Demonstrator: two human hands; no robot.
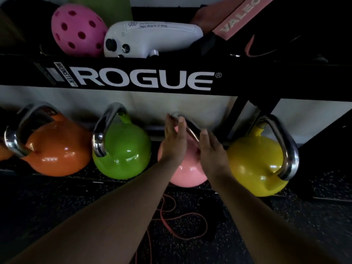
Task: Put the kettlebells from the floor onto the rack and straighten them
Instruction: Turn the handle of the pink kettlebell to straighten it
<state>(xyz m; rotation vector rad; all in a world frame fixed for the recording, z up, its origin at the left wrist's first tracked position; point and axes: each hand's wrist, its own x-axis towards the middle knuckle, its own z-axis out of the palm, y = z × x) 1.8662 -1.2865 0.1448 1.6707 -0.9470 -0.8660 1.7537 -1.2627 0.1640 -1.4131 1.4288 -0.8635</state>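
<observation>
Several kettlebells with chrome handles stand in a row on the low shelf of the black rack (144, 80): orange (59, 149), green (122, 151), pink (185, 172) and yellow (255, 164). Both my hands rest on the pink kettlebell's handle. My left hand (174, 138) holds the far end of the handle with thumb and fingers. My right hand (212, 151) grips its near end, covering part of the pink body. The other handles point at differing angles.
The upper shelf holds a pink perforated ball (78, 29), a white massage gun (150, 40), a pink VALEO belt (242, 16) and a green roll. A pink band (182, 223) lies looped on the dark speckled floor below my arms.
</observation>
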